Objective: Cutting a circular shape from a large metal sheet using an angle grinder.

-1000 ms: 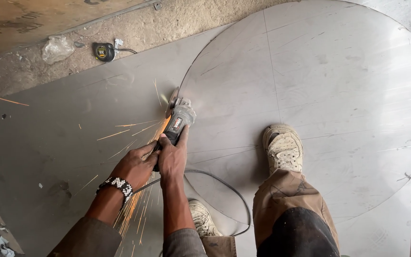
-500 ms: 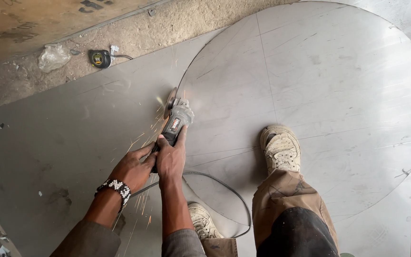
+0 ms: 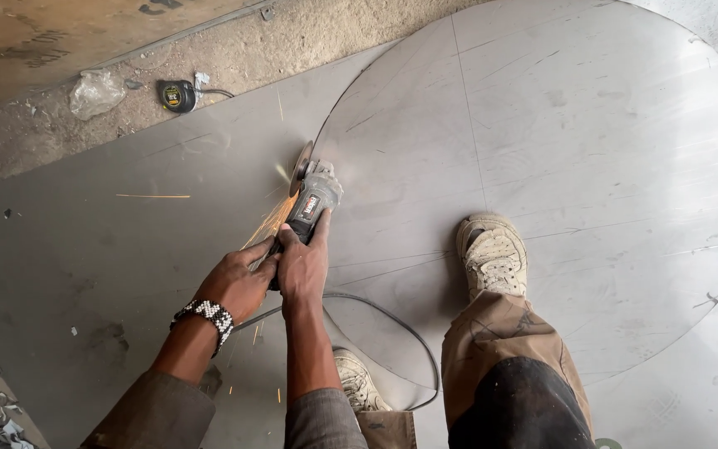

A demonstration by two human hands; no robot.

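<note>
While sparks fly – both hands grip grinder

Small red-and-white label atop the grey angle grinder

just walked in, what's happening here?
A person is running an angle grinder with both hands: the right hand grips the body, the left hand is wrapped around its rear. The disc is at the curved edge of a large round steel sheet, throwing sparks to the left. One shoe stands on the sheet. A tape measure lies on the ground beyond.
</note>
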